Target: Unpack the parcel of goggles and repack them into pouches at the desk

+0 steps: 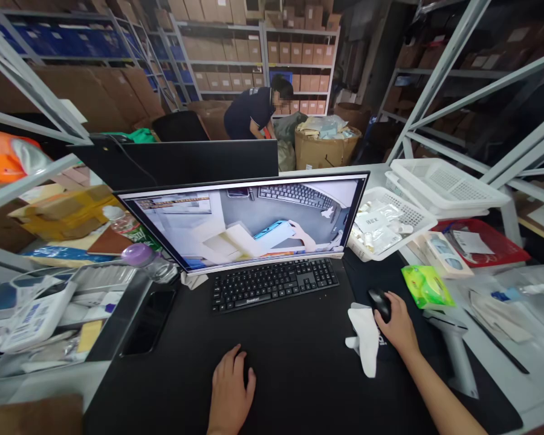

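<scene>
My left hand (231, 389) rests palm down on the black desk mat (294, 356), holding nothing, its thumb spread from the fingers. Over at the right, my right hand (399, 323) is wrapped round a black computer mouse (379, 303). A crumpled white tissue (365, 338) lies just left of that hand. Beyond both hands is a black keyboard (274, 284), below a monitor (249, 226). The screen shows a hand beside an opened box with a blue item.
A barcode scanner (456, 350) and a green tissue pack (427, 287) lie right of the mouse. White baskets (390, 208) stand behind them. On the left are a phone (149, 322), a bottle with a purple cap (138, 255) and a filled tray (127, 320). A person (251, 112) bends behind the monitors.
</scene>
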Motion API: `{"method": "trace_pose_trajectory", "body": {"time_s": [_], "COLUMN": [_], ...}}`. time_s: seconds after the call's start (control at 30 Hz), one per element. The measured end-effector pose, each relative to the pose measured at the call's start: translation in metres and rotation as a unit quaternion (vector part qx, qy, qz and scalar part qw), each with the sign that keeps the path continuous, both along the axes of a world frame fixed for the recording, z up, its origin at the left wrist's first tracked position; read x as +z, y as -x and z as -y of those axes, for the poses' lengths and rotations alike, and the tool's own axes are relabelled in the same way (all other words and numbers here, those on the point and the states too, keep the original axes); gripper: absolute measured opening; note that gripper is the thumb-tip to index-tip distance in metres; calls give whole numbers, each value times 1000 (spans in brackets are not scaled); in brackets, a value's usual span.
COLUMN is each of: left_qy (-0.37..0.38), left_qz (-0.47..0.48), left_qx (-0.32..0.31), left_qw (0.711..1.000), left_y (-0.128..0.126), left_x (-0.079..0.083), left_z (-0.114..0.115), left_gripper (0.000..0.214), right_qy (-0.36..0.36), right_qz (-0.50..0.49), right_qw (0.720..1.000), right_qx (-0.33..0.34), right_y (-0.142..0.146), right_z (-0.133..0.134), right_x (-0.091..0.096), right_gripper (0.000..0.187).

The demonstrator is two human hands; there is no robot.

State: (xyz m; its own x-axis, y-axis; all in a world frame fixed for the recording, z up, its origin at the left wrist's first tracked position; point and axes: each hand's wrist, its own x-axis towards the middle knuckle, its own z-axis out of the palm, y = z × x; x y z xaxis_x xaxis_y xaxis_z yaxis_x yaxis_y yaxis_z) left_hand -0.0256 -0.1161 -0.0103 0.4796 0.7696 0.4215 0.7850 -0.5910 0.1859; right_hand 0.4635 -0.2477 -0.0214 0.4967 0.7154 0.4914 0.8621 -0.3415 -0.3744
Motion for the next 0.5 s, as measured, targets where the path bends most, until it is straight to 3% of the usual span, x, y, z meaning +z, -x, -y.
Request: {"method": "trace_pose_trajectory", "body": {"time_s": [0.5], "left_qy": [31], "left_qz": [9], "left_qx": [16], "left_qw": [999], "left_y": [2], "left_x": [-3], "left_z": [1], "left_gripper": [24], "right_qy": [-4], "right_qz": [3], "right_qw": [1000], "right_qx": [4], "right_y": [-1], "right_z": [-1], "right_x": [-2], "right_gripper": [55]}}
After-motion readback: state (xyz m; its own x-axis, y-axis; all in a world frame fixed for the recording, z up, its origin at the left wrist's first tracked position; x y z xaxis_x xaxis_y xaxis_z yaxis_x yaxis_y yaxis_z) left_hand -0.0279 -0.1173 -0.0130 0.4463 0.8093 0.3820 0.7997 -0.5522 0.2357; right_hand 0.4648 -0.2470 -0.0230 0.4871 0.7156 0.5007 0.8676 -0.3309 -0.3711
